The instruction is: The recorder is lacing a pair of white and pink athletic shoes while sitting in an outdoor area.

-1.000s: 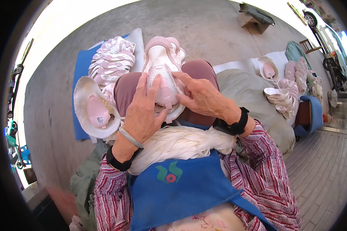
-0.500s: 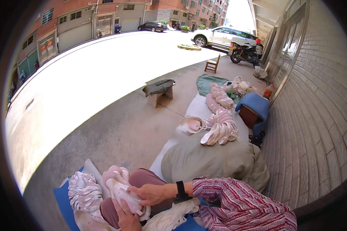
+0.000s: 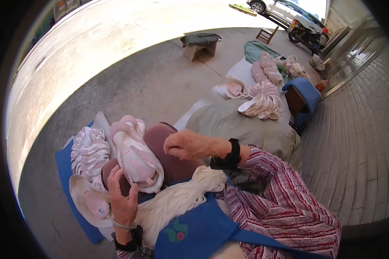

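Observation:
A pink-and-white shoe upper lies across my knees in maroon trousers, its toe end toward me, with more pink-and-white pieces at its far end. My left hand is at its near left side, thumb and fingers apart, the thumb close to the edge; I cannot tell whether they touch. My right hand is raised above the right knee, off the upper, with the fingers curled into a pinch; whatever may be between them is hidden. A bundle of cream laces rests on my lap between the hands, over a blue apron.
Left of my knees, stacked uppers and a single upper lie on a blue sheet. More uppers line a white sheet ahead, beside a khaki cloth. A blue-draped chair stands near the wall, a cloth-topped stool farther off.
Both hands have come away from the upper: the right up and to the right, the left back toward me with its fingers spreading. The view has tilted down.

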